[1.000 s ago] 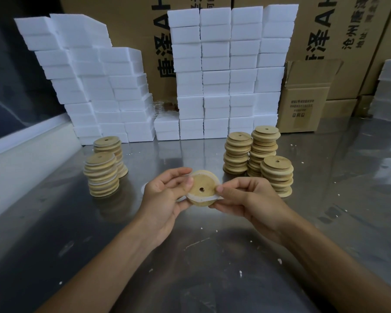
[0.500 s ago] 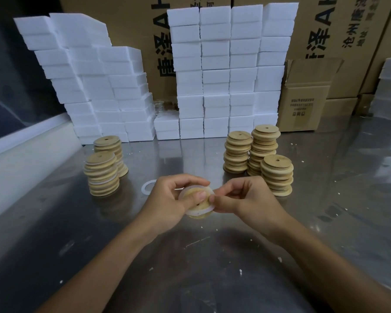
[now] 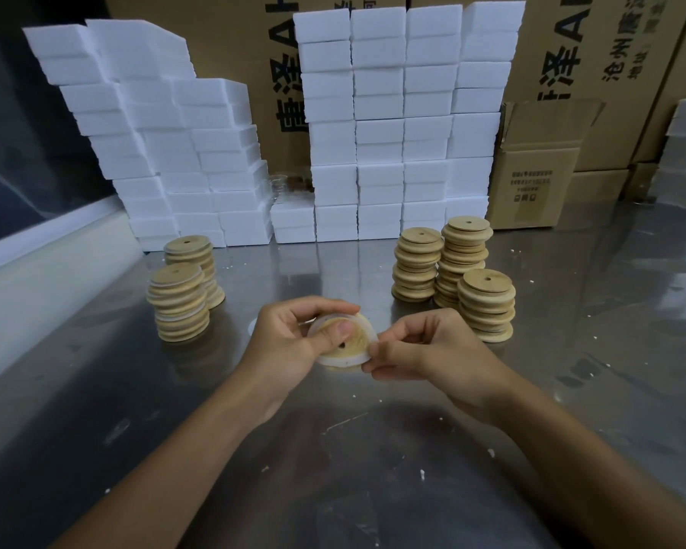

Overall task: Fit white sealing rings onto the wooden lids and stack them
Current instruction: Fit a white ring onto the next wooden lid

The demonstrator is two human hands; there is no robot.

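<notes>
— What do the two hands have hold of above the worktop [image 3: 373, 469]?

— One wooden lid [image 3: 351, 344], held over the middle of the steel surface, tilted toward the camera, its small centre hole showing. A white sealing ring [image 3: 339, 360] runs around its rim. The left hand [image 3: 290, 342] curls round the lid's left side, thumb pressed flat on the wooden face. The right hand [image 3: 424, 346] pinches the ring at the lid's right edge between thumb and forefinger, the other fingers folded.

— Is the ring fully seated?

— That cannot be told; fingers cover part of the rim.

— Where are the other lids?

— Two stacks [image 3: 179, 303] stand toward the left edge, white bands visible between some of their discs. Three more stacks [image 3: 486, 307] stand right of centre, touching or nearly so, with no white showing. A loose ring [image 3: 252, 326] lies flat on the steel just behind the left hand, mostly hidden by it.

— And along the far edge?

— Walls of white foam blocks [image 3: 397, 124], a small open carton [image 3: 531, 188] beside them at the right, and large printed cardboard boxes [image 3: 595, 45] behind. White crumbs dot the surface.
</notes>
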